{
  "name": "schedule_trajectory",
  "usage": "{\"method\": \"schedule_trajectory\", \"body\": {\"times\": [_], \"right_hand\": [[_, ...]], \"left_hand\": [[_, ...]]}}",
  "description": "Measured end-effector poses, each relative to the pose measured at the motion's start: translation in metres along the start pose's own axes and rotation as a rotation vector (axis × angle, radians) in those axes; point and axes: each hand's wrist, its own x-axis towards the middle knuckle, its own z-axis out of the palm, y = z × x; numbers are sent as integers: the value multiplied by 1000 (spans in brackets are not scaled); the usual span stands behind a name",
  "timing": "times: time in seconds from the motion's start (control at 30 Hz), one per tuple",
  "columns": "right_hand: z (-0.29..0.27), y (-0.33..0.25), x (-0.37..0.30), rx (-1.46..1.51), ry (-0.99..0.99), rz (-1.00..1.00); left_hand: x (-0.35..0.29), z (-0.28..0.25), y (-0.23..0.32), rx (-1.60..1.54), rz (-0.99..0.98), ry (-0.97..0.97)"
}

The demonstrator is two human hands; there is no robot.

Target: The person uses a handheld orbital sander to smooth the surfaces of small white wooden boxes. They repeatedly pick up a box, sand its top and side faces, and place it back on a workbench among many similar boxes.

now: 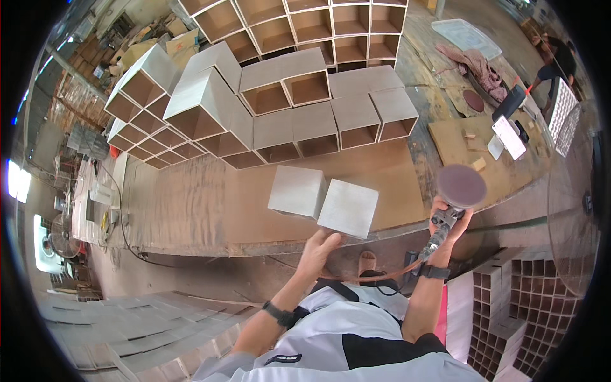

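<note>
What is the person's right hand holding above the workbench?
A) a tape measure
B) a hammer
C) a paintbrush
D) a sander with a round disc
D: the right hand has its grip on a power sander whose round reddish-brown disc faces up, while the left hand touches the nearer grey wooden box at the edge of the workbench.

left hand [316, 249] raised open, right hand [449, 219] gripping
</note>
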Motion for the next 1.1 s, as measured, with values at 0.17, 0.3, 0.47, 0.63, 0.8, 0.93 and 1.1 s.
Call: {"method": "schedule_trajectory", "body": {"times": [0.17, 0.3, 0.47, 0.63, 0.8, 0.93, 1.1], "right_hand": [[-15, -11, 5, 1, -140, 119], [-18, -15, 6, 41, -122, 128], [0, -15, 0, -71, -10, 54], [-4, -20, 2, -132, -75, 67], [-7, -24, 1, -144, -185, 173], [-11, -23, 2, -144, -145, 135], [-15, -22, 3, -94, -159, 181]], "left_hand": [[27, 51, 13, -434, -44, -23], [27, 71, 10, -37, 99, -37], [45, 83, -20, 622, 756, 70], [75, 70, -49, 800, 690, 154], [81, 69, -56, 933, 650, 180], [76, 71, -56, 946, 657, 236], [88, 61, -63, 1025, 628, 193]]}}
